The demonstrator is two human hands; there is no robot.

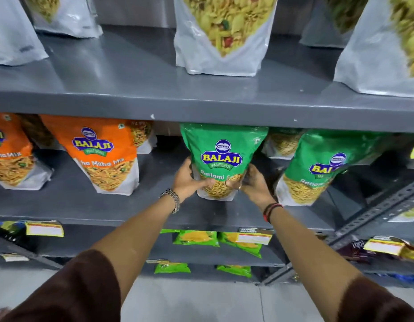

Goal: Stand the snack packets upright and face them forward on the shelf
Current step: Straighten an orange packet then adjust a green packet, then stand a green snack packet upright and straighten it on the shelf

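A green Balaji packet (221,148) stands upright on the middle grey shelf (90,201), its front facing me. My left hand (187,178) grips its lower left side and my right hand (253,182) grips its lower right side. A second green packet (317,163) stands to its right, leaning left. Two orange Balaji packets (101,149) (8,152) stand to the left, fronts forward. More packets sit behind them, partly hidden.
White-bottomed snack pouches (222,36) stand on the upper shelf (201,105). Lower shelves hold small green packets (196,238) and price labels (44,228). A slotted metal upright (373,214) runs diagonally at the right. Grey floor lies below.
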